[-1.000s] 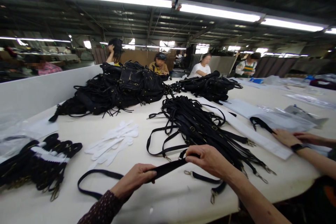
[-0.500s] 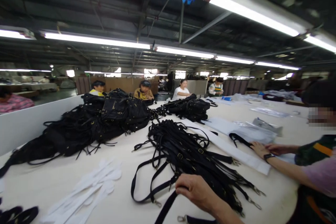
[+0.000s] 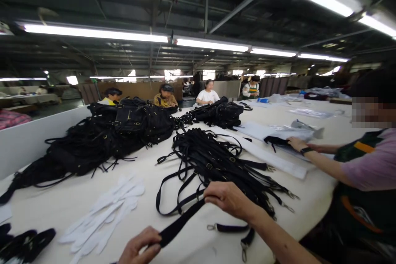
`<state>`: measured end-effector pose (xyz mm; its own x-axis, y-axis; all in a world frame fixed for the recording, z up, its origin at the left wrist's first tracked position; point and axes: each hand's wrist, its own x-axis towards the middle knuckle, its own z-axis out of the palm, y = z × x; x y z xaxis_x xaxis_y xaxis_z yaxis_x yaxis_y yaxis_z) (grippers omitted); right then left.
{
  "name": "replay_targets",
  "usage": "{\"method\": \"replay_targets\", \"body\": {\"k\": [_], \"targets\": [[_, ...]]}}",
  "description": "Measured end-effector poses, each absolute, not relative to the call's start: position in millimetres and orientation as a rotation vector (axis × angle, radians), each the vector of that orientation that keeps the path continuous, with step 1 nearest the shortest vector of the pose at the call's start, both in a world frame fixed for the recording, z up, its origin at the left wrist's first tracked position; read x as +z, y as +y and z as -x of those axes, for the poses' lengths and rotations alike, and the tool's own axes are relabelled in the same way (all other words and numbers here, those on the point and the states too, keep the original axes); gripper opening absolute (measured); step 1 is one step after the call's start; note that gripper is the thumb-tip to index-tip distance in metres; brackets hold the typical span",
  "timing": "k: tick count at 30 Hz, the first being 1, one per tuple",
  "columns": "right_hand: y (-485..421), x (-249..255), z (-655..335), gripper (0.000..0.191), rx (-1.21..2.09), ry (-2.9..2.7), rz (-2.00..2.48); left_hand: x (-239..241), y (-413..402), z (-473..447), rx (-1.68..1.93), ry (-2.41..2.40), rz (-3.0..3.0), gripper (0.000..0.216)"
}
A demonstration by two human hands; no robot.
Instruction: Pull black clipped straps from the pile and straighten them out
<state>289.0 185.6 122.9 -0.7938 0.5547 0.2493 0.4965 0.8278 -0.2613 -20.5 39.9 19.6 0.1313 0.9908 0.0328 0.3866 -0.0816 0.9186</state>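
Observation:
A black strap is stretched between my two hands above the pale table. My left hand, at the bottom, pinches its lower end between thumb and fingers. My right hand is closed around the strap higher up, at the near edge of a pile of black straps. Metal buckles and snap hooks show along that pile. Below my right wrist lie strap ends with a snap hook, partly hidden by my forearm. White strips lie spread to the left of my hands.
A heap of black bags fills the left side along a low white panel. More black bags lie farther back. Dark coiled straps sit at bottom left. A co-worker's hands handle a black piece at right.
My left hand has come into view at the bottom, holding the strap's lower end. The strap is now drawn taut. The camera view has shifted slightly.

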Motion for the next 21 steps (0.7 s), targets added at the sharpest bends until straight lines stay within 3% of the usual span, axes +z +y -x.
{"method": "replay_targets", "body": {"k": [5,12,17,21], "targets": [[189.0,111.1,-289.5,0.023,0.345,-2.669,0.821,18.6,31.5,26.5,1.069,1.519,-1.627,0.029],[184.8,102.5,-292.3,0.021,0.164,-2.565,0.707,23.1,17.3,15.6,1.028,1.842,-1.758,0.037],[192.7,80.7,-296.2,0.018,0.009,-2.596,0.618,26.9,22.5,8.9,0.800,1.968,-2.023,0.030],[196.2,35.3,-284.3,0.021,-0.136,-2.549,0.884,13.0,34.5,-10.8,0.599,2.034,-2.104,0.031]]}}
